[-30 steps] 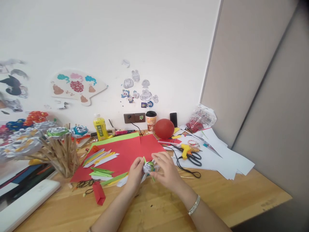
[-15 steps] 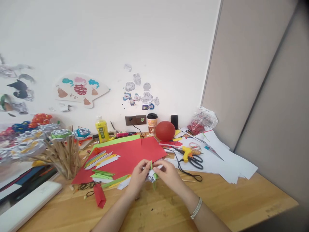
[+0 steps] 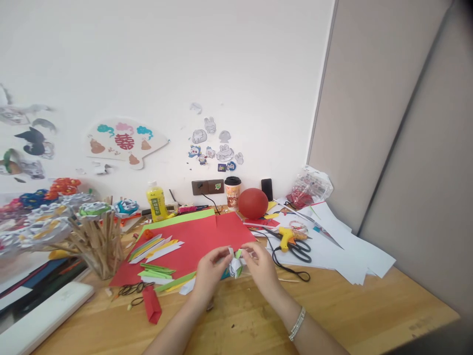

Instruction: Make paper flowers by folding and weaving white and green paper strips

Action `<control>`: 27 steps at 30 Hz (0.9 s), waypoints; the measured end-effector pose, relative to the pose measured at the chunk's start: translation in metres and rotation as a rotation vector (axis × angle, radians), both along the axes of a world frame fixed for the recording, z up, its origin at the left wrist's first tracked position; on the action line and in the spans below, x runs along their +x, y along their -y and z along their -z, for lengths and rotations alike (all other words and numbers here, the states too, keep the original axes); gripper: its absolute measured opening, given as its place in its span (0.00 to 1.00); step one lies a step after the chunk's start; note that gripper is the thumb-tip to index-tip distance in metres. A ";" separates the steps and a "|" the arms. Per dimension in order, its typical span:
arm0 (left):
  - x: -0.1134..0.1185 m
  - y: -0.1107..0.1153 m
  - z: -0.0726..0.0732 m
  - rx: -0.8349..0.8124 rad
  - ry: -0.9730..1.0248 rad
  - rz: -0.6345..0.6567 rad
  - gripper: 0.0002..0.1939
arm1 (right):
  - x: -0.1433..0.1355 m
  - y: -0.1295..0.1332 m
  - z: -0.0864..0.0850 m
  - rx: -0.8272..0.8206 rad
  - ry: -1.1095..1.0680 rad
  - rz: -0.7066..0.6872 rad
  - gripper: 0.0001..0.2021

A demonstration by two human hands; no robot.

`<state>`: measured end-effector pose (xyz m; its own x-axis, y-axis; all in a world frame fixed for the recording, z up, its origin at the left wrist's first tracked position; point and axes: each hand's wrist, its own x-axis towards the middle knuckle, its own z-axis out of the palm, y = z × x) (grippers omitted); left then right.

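Between my hands is a small folded paper piece (image 3: 235, 266) of white and green strips, held above the front of the table. My left hand (image 3: 213, 268) pinches a white strip end on its left side. A green strip end at its upper right is pinched by my right hand (image 3: 258, 264), whose wrist wears a bracelet (image 3: 297, 324). Just beyond my fingers lies a red paper sheet (image 3: 199, 236). Left of my left hand rest green folded strips (image 3: 157, 271) and white and yellow strips (image 3: 164, 248).
A yellow glue gun (image 3: 286, 238) and black-handled scissors (image 3: 299, 249) lie on white paper (image 3: 332, 256) at right. Behind stand a red balloon-like ball (image 3: 253, 203), a lidded cup (image 3: 232, 193) and a yellow bottle (image 3: 156, 202). Paper flowers on sticks (image 3: 98, 241) fill the left.
My hands have moved slightly apart. The upright green strip between my fingertips has given way to separate white and green ends, one at each hand.
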<state>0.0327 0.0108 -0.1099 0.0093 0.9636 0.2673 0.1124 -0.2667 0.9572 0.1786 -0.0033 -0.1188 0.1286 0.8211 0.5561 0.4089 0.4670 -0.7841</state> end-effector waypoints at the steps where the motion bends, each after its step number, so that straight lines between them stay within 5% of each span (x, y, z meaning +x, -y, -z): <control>1: 0.000 0.002 -0.001 0.046 -0.057 -0.014 0.12 | 0.001 0.002 -0.003 0.081 0.056 0.009 0.07; 5: -0.001 0.008 -0.005 0.251 -0.219 -0.057 0.09 | 0.002 0.009 -0.010 0.282 0.247 -0.026 0.13; 13: -0.001 0.010 -0.002 0.515 -0.334 -0.150 0.06 | -0.009 0.013 -0.003 0.328 0.303 -0.020 0.18; 22: 0.000 0.012 0.004 0.528 -0.360 -0.151 0.04 | -0.009 0.015 -0.002 0.296 0.208 0.022 0.07; 27: 0.000 0.016 -0.010 0.409 -0.350 -0.002 0.04 | 0.002 0.009 -0.011 0.201 0.198 -0.089 0.03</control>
<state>0.0324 -0.0051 -0.1002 0.1635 0.7817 0.6019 0.4071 -0.6092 0.6806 0.1802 -0.0124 -0.1079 -0.0656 0.6951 0.7159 0.4951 0.6456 -0.5814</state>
